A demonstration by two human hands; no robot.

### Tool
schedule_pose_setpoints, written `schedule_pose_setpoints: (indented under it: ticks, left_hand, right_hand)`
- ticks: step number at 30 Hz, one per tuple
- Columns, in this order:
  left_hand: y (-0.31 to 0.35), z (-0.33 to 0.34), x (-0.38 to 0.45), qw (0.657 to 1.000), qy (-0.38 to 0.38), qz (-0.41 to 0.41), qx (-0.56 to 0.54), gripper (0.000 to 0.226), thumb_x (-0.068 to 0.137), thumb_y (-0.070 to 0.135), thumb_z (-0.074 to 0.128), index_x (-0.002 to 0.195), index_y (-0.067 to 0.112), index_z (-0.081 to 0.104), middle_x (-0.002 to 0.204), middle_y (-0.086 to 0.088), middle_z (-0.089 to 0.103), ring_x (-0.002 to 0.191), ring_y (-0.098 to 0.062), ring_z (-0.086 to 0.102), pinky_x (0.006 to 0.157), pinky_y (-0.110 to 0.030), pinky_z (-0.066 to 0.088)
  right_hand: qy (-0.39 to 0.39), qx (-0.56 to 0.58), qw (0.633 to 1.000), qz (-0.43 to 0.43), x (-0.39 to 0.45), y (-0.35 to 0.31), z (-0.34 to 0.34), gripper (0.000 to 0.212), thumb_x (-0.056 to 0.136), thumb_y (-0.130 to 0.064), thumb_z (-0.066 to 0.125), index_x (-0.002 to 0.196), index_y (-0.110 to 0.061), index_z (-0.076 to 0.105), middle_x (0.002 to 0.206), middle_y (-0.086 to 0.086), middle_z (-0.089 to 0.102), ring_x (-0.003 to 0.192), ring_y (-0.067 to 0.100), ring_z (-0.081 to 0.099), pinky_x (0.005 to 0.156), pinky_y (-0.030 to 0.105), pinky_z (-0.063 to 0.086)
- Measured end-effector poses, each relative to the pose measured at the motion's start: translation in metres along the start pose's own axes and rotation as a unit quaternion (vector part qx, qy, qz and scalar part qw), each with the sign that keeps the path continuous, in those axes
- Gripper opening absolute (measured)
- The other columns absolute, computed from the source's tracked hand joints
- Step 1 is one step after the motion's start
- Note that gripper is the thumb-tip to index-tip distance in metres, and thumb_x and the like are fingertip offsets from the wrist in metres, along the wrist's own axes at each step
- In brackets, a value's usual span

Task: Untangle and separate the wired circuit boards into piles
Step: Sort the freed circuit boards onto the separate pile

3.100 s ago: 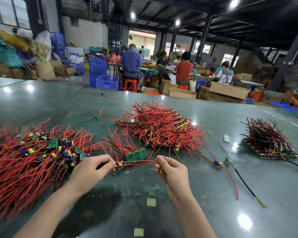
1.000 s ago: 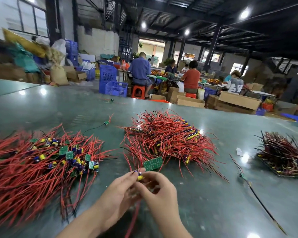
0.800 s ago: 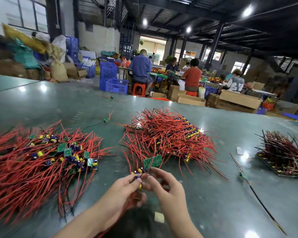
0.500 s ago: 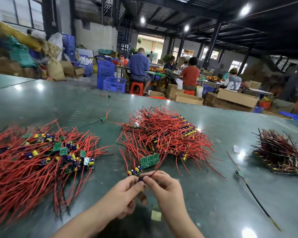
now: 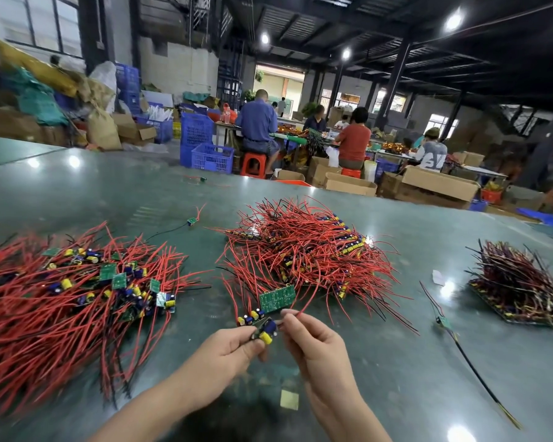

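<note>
Both hands are pinching: your left hand (image 5: 227,349) has thumb and fingers curled round a small circuit board (image 5: 265,330) with blue/yellow capacitors, and your right hand (image 5: 313,342) pinches a red wire (image 5: 307,301) at its fingertips, just beside that board. Looks like you're holding the board steady w/ one hand so the other can draw the lead free; the pull isn't finished, since the wire arcs up toward the middle heap.

Biggest to smallest, on the green table (image 5: 380,371):
- Left pile (image 5: 61,298): widest spread, red leads fanned out, loose boards and caps on top. Prob. the sorted side, as the boards lie flat and face up.
- Middle tangle (image 5: 304,250): dense red mound straight ahead, likely the stock you're drawing from, hence within easy reach.
- Right pile (image 5: 521,282): darker wires, well apart from the rest, so it reads as a diff. type kept separate.
- Green board panel (image 5: 276,298): propped at the near edge of the tangle, just beyond your fingers, w/ a cap cluster (image 5: 251,315) beside it.
- Stray black-wired board (image 5: 443,322): lies alone to your right.
</note>
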State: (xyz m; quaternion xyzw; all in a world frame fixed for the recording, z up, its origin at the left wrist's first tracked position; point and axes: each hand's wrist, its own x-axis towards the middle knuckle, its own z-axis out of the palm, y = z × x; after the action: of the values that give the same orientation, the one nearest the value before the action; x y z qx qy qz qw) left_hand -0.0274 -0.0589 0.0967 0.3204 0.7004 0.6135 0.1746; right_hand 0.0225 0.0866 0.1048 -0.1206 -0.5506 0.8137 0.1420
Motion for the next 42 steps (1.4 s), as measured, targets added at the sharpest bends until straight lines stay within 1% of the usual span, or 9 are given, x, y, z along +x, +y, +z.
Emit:
schedule_pose_setpoints:
  ticks: [12, 17, 23, 28, 30, 33, 36, 38, 42]
  left_hand:
    - [0.001, -0.002, 0.0, 0.994, -0.026, -0.055, -0.095, 0.023, 0.095, 0.017, 0.043, 0.079, 0.003, 0.053, 0.039, 0.006, 0.025, 0.03, -0.003, 0.017, 0.031, -0.012, 0.017]
    - [0.003, -0.005, 0.001, 0.995, -0.033, -0.046, -0.081, 0.025, 0.087, 0.027, 0.048, 0.078, 0.005, 0.055, 0.039, 0.005, 0.026, 0.031, -0.004, 0.019, 0.032, -0.013, 0.018]
    - [0.003, -0.011, -0.001, 0.994, -0.035, -0.064, -0.085, 0.026, 0.086, 0.031, 0.049, 0.076, 0.008, 0.057, 0.041, 0.004, 0.024, 0.033, -0.007, 0.016, 0.033, -0.013, 0.016]
    - [-0.001, -0.011, 0.0, 0.998, -0.014, -0.059, 0.035, 0.026, 0.097, 0.022, 0.047, 0.075, 0.013, 0.057, 0.043, 0.008, 0.028, 0.036, -0.007, 0.023, 0.041, -0.019, 0.021]
    - [-0.003, -0.011, -0.002, 0.969, 0.026, -0.038, 0.241, 0.027, 0.097, 0.035, 0.047, 0.075, 0.023, 0.058, 0.045, 0.006, 0.039, 0.043, -0.007, 0.035, 0.048, -0.024, 0.025]
    - [0.0, -0.011, -0.007, 0.874, 0.066, 0.017, 0.481, 0.021, 0.095, 0.043, 0.046, 0.085, 0.026, 0.055, 0.054, 0.005, 0.051, 0.058, -0.011, 0.055, 0.049, -0.028, 0.029]
    - [0.0, -0.013, -0.007, 0.779, 0.065, 0.092, 0.617, 0.016, 0.073, 0.036, 0.07, 0.066, 0.026, 0.059, 0.037, -0.001, 0.047, 0.032, -0.016, 0.047, 0.035, -0.024, 0.006]
    - [0.001, -0.011, -0.008, 0.809, 0.072, 0.085, 0.577, 0.012, 0.082, 0.031, 0.062, 0.071, 0.027, 0.058, 0.043, 0.003, 0.055, 0.037, -0.011, 0.05, 0.037, -0.025, 0.018]
    - [-0.009, -0.01, -0.003, 0.964, 0.062, -0.008, 0.259, 0.021, 0.095, 0.036, 0.049, 0.077, 0.035, 0.059, 0.051, 0.01, 0.045, 0.05, -0.005, 0.039, 0.055, -0.026, 0.028]
  right_hand:
    - [-0.015, -0.043, 0.999, -0.011, -0.002, -0.004, 0.001, 0.016, 0.066, -0.027, 0.069, 0.075, -0.017, 0.077, 0.083, 0.007, 0.074, 0.064, 0.004, 0.06, 0.063, 0.019, 0.046]
    - [0.041, 0.003, 0.999, -0.033, 0.0, -0.007, -0.003, 0.022, 0.081, -0.002, 0.063, 0.068, -0.014, 0.077, 0.068, -0.001, 0.07, 0.054, -0.001, 0.055, 0.055, 0.012, 0.045]
    - [0.066, -0.003, 0.995, -0.07, 0.001, -0.004, -0.003, 0.017, 0.079, -0.006, 0.066, 0.076, -0.017, 0.078, 0.066, -0.002, 0.064, 0.052, 0.002, 0.043, 0.053, 0.011, 0.04]
    - [0.128, -0.038, 0.988, -0.077, 0.011, -0.006, -0.017, 0.024, 0.083, -0.007, 0.066, 0.079, -0.029, 0.078, 0.065, -0.009, 0.065, 0.055, 0.005, 0.038, 0.053, 0.013, 0.037]
    - [0.136, -0.056, 0.987, -0.059, 0.011, -0.005, -0.018, 0.021, 0.082, -0.008, 0.067, 0.08, -0.026, 0.078, 0.064, -0.008, 0.065, 0.051, 0.004, 0.037, 0.05, 0.013, 0.036]
    - [0.181, -0.047, 0.982, -0.035, 0.013, -0.005, -0.024, 0.009, 0.082, -0.008, 0.069, 0.082, -0.014, 0.075, 0.066, -0.002, 0.071, 0.044, 0.002, 0.04, 0.043, 0.013, 0.037]
    - [0.199, -0.022, 0.979, -0.021, 0.017, -0.007, -0.029, 0.009, 0.084, -0.009, 0.066, 0.087, -0.013, 0.073, 0.063, -0.005, 0.067, 0.045, 0.002, 0.042, 0.046, 0.016, 0.039]
    - [0.18, 0.039, 0.983, 0.0, 0.018, -0.008, -0.026, 0.012, 0.089, -0.008, 0.06, 0.089, -0.013, 0.071, 0.063, -0.005, 0.067, 0.044, 0.002, 0.043, 0.046, 0.016, 0.039]
    - [0.131, 0.224, 0.964, 0.065, 0.021, -0.009, -0.021, 0.017, 0.093, -0.01, 0.051, 0.085, -0.018, 0.064, 0.06, -0.003, 0.065, 0.039, 0.003, 0.045, 0.039, 0.014, 0.038]
